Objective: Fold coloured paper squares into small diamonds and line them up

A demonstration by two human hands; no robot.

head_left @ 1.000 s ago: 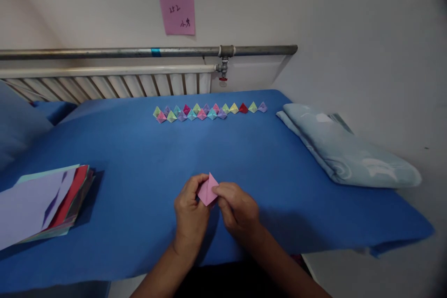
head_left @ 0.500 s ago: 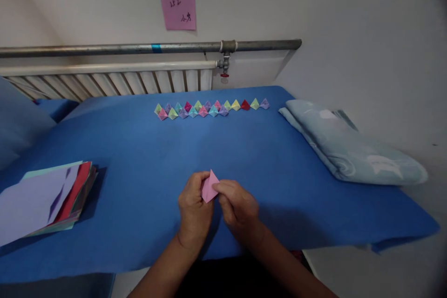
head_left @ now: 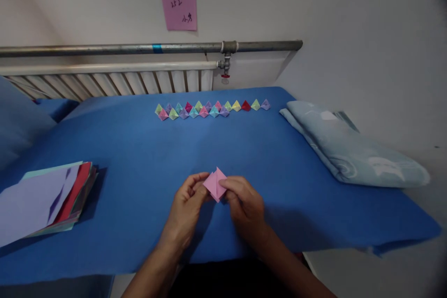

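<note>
A small folded pink paper (head_left: 215,184) is held between my two hands above the blue cloth (head_left: 139,149), near its front edge. Its shape is a diamond with a pointed flap at the top. My left hand (head_left: 188,205) pinches the paper's left corner between thumb and fingers. On the other side, the thumb and fingers of my right hand (head_left: 246,202) close on its right edge. Farther back, several folded paper pieces in many colours (head_left: 203,111) stand in two rows.
A stack of coloured paper sheets (head_left: 31,195) lies at the left. At the right is a folded pale blue blanket (head_left: 349,149). Behind the cloth are a radiator (head_left: 122,81) and a metal pipe (head_left: 111,49). A pink note (head_left: 179,5) hangs on the wall.
The pink paper has moved slightly right and looks wider, with more of its left part showing. My left hand has shifted left and holds it by the corner; my right hand has moved slightly right.
</note>
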